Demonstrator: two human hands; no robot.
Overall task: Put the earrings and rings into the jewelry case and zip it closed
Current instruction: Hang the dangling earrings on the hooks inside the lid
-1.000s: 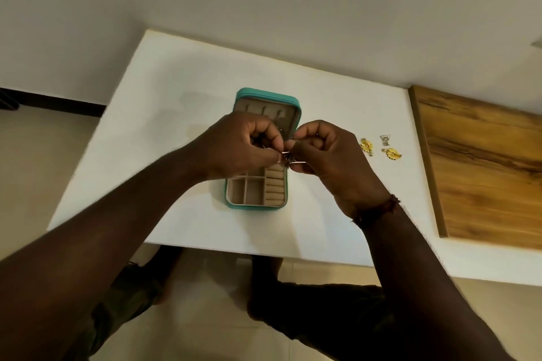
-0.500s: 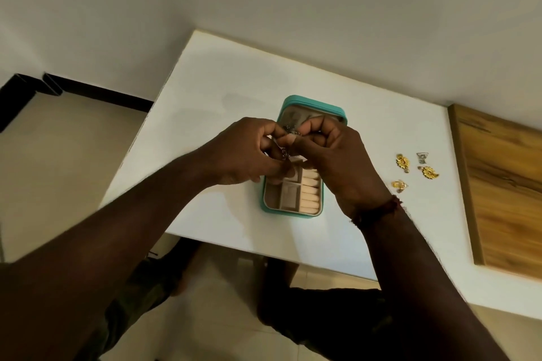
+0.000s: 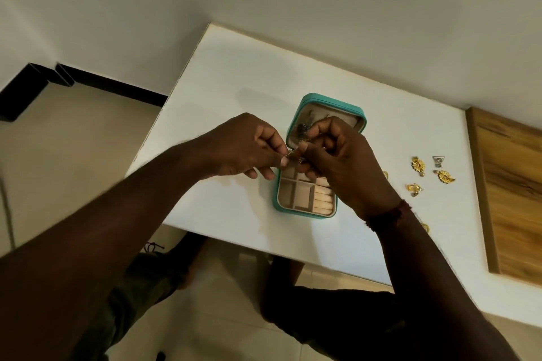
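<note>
Left hand point(image 3: 249, 149): raised above the white table point(image 3: 223, 73), just left of the case; thumb and forefinger pinched together on one end of a small gold earring point(image 3: 291, 153), the other fingers curled under.

Jewelry case point(image 3: 305, 214): teal shell, beige lining, lying open near the middle of the table's front edge, lid point(image 3: 331, 105) folded back toward the far edge. Base divided into small square compartments on the left and a row of ring rolls point(image 3: 324, 199) on the right (all that shows of them looks unfilled). A small dark piece sits in the lid, too blurred to identify.

Right hand point(image 3: 349, 167): over the case's hinge area, fingertips closed on the other end of the same earring, meeting the left hand's fingertips; a dark red thread band point(image 3: 393, 214) circles the wrist.

Loose jewelry, right part of the table, well apart from the case: two gold leaf-shaped earrings point(image 3: 418, 164) and point(image 3: 444, 176), a small silver triangular piece point(image 3: 438, 160) between them toward the far edge, a gold ring-like piece point(image 3: 414, 189) nearer the front edge, and another gold piece point(image 3: 426, 227) partly hidden by the right forearm.

Wooden panel point(image 3: 516, 199): runs along the table's right edge.
</note>
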